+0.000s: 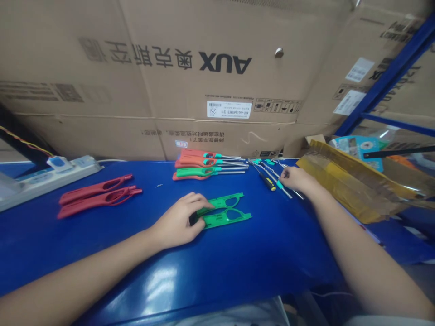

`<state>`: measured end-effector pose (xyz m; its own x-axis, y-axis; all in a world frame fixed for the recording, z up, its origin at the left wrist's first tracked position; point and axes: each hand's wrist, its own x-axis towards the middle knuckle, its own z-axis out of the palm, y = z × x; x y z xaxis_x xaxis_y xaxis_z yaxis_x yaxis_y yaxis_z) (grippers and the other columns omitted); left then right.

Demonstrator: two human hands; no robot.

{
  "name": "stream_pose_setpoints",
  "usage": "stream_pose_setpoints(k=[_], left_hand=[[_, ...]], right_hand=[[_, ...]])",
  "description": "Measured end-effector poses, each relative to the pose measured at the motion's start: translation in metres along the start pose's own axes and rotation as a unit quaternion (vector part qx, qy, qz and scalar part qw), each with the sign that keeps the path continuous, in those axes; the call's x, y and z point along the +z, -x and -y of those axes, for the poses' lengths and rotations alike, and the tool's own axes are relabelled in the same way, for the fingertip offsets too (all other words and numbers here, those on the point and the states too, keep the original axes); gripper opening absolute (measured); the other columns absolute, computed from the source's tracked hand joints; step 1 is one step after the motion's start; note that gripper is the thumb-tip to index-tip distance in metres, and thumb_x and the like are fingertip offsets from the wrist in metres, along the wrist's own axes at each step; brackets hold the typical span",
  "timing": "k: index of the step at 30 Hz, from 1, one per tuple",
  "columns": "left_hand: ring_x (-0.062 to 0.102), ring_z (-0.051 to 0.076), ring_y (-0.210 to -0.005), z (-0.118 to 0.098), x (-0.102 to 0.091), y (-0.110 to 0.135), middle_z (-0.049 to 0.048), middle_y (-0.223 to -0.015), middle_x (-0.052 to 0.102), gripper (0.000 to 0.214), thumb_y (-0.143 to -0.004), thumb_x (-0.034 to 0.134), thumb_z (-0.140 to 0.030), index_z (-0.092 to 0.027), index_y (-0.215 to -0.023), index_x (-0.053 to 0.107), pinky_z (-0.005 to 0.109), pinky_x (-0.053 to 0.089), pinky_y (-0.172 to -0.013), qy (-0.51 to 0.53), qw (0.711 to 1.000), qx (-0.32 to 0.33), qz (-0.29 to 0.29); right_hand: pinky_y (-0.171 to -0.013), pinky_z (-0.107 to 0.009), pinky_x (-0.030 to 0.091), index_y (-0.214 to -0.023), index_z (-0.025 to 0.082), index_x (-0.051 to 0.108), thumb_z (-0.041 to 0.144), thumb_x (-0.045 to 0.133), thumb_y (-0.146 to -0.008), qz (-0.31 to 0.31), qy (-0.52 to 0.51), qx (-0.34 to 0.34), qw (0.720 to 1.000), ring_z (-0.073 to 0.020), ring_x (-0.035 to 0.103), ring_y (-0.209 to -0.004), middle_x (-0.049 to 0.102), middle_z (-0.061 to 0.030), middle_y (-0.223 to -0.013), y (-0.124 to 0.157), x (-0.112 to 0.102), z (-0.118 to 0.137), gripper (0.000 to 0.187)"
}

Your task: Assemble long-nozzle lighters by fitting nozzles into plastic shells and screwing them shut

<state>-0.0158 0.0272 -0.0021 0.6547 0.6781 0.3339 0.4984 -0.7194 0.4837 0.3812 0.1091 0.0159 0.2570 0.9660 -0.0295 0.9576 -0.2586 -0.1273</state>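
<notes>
Two green plastic lighter casing halves (228,218) lie side by side on the blue table. My left hand (180,219) is closed on their left ends, with its thumb and fingers curled over them. Farther right, my right hand (299,179) has its fingers pinched at a metal lighter tube with a teal collar (279,184), among several such tubes. A yellow-and-black screwdriver (268,182) lies just left of those fingers. Assembled lighters with orange-red handles (195,158) and one with a green handle (193,173) rest at the back, their metal tubes pointing right.
Red casing parts (98,194) lie at the left, near a white power strip (50,176). Tall cardboard (152,90) stands behind the blue table (272,258). On the right are a yellow-taped box (353,181) and a blue metal frame (384,72).
</notes>
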Motion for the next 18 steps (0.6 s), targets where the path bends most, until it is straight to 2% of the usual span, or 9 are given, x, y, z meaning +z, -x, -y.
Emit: stream_pose_setpoints(k=[3, 6, 11, 14, 18], left_hand=[[0.061, 0.025, -0.100, 0.002, 0.001, 0.001, 0.0065, -0.108, 0.069, 0.042, -0.079, 0.053, -0.008, -0.022, -0.114, 0.070, 0.041, 0.053, -0.091, 0.003, 1.000, -0.005, -0.005], [0.061, 0.024, -0.100, 0.003, 0.002, 0.001, 0.0061, -0.108, 0.069, 0.041, -0.079, 0.053, -0.007, -0.021, -0.113, 0.070, 0.041, 0.052, -0.091, 0.003, 1.000, -0.012, -0.012], [0.060, 0.024, -0.099, 0.002, 0.000, -0.001, 0.0062, -0.106, 0.068, 0.039, -0.078, 0.051, -0.007, -0.019, -0.110, 0.071, 0.041, 0.051, -0.091, -0.022, 0.999, -0.028, -0.017], [0.059, 0.025, -0.099, 0.001, -0.005, -0.001, 0.0066, -0.107, 0.067, 0.039, -0.079, 0.051, -0.007, -0.018, -0.111, 0.070, 0.043, 0.051, -0.091, -0.068, 0.997, -0.036, -0.001], [0.060, 0.027, -0.100, 0.003, -0.011, 0.000, 0.0071, -0.106, 0.067, 0.038, -0.079, 0.051, -0.006, -0.018, -0.110, 0.069, 0.043, 0.052, -0.089, -0.132, 0.990, -0.058, 0.015]], right_hand=[[-0.067, -0.032, 0.045, -0.080, 0.020, 0.063, 0.024, 0.066, -0.073, -0.013, -0.016, 0.003, 1.000, -0.0262, 0.067, -0.082, 0.071, -0.0111, -0.088, -0.003, 0.001, -0.002, 0.008], [-0.066, -0.032, 0.044, -0.085, 0.020, 0.059, 0.027, 0.063, -0.076, -0.053, -0.041, 0.010, 0.998, -0.0266, 0.065, -0.081, 0.069, -0.0115, -0.088, -0.003, -0.001, -0.004, 0.012], [-0.061, -0.030, 0.041, -0.084, 0.023, 0.050, 0.030, 0.058, -0.078, -0.117, -0.109, 0.000, 0.987, -0.0221, 0.059, -0.070, 0.063, -0.0052, -0.076, 0.003, -0.012, -0.001, 0.012], [-0.058, -0.028, 0.041, -0.084, 0.024, 0.046, 0.027, 0.051, -0.081, -0.117, -0.169, -0.053, 0.977, -0.0186, 0.057, -0.063, 0.060, -0.0009, -0.070, 0.011, -0.016, 0.011, 0.006], [-0.057, -0.027, 0.044, -0.092, 0.023, 0.049, 0.028, 0.045, -0.087, -0.068, -0.238, -0.164, 0.955, -0.0156, 0.056, -0.060, 0.059, 0.0008, -0.073, 0.031, -0.011, 0.038, 0.008]])
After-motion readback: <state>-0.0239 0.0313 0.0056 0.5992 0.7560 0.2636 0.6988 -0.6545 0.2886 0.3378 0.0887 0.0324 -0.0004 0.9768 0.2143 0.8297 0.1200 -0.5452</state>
